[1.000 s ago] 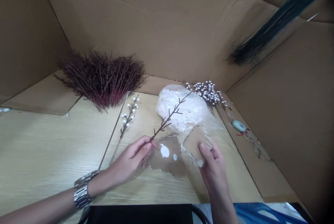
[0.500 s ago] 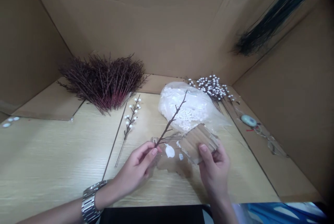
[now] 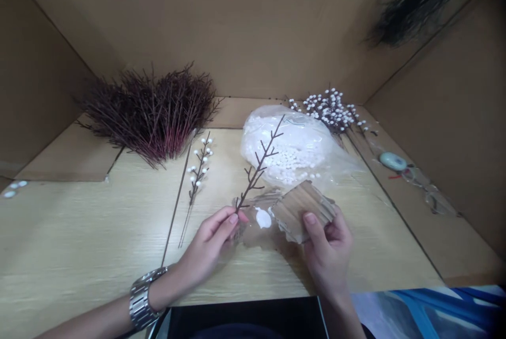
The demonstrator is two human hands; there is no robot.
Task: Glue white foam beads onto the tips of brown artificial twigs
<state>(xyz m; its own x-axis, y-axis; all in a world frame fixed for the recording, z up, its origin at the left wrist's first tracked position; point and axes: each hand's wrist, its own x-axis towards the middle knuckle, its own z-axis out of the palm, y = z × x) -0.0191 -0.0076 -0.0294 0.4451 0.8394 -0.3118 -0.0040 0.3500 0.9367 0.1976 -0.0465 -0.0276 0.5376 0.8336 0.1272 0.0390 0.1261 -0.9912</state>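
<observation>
Pinched near its lower end, a bare dark brown twig [image 3: 259, 167] rises from my left hand [image 3: 217, 239], its short side branches spread. My right hand [image 3: 328, 249] grips a torn piece of cardboard [image 3: 302, 210], thumb on top and fingers beneath. Under and between the hands lies another cardboard piece [image 3: 255, 236] with a white blob [image 3: 263, 218], which looks like glue. Left of the twig, a stem with white berries [image 3: 201, 165] lies on the table. Behind the twig sits a clear plastic bag [image 3: 284, 144] full of small white balls.
A large bundle of dark twigs [image 3: 154, 112] lies at the back left, and several white-berried stems [image 3: 330, 107] at the back right. Cardboard walls [image 3: 221, 28] surround the table. Eyeglasses [image 3: 430, 191] and a pale oval object [image 3: 392, 161] lie right. Dark strands [image 3: 419, 7] hang upper right.
The twig has turned in my left hand, so its side branches now show spread out. The cardboard in my right hand has tilted slightly. The camera view has shifted a little.
</observation>
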